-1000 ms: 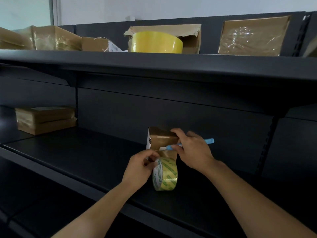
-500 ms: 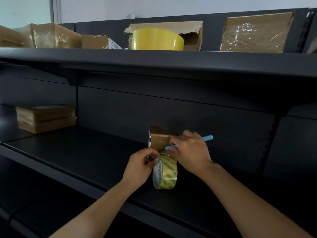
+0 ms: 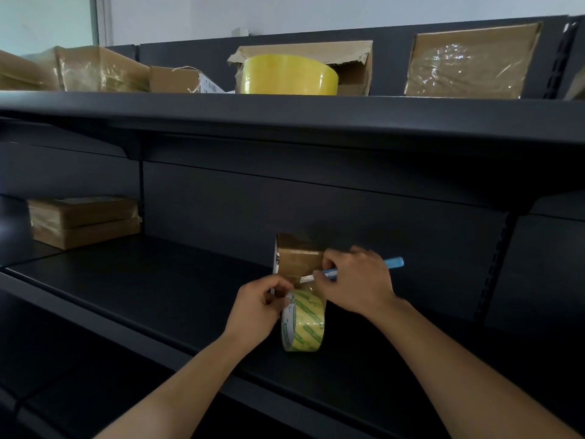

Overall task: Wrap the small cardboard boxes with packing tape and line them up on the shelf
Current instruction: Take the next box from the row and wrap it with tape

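Observation:
A small cardboard box point(image 3: 297, 256) stands upright on the dark middle shelf point(image 3: 164, 289). In front of it a roll of clear packing tape point(image 3: 304, 321) with green print stands on edge. My left hand point(image 3: 258, 310) grips the roll at its top left side. My right hand point(image 3: 354, 282) holds a blue-handled knife point(image 3: 392, 262), its pale blade lying across the tape strip between roll and box. The box's lower part is hidden behind the roll and my hands.
Two flat wrapped boxes point(image 3: 84, 221) are stacked at the left of the middle shelf. The upper shelf point(image 3: 285, 110) carries several wrapped cartons, a large yellow tape roll point(image 3: 289, 74) in a torn carton and a taped box point(image 3: 471, 61) at the right.
My right hand has slid the knife lower, from the box's face down to the tape strip above the roll. My left hand has stayed on the roll.

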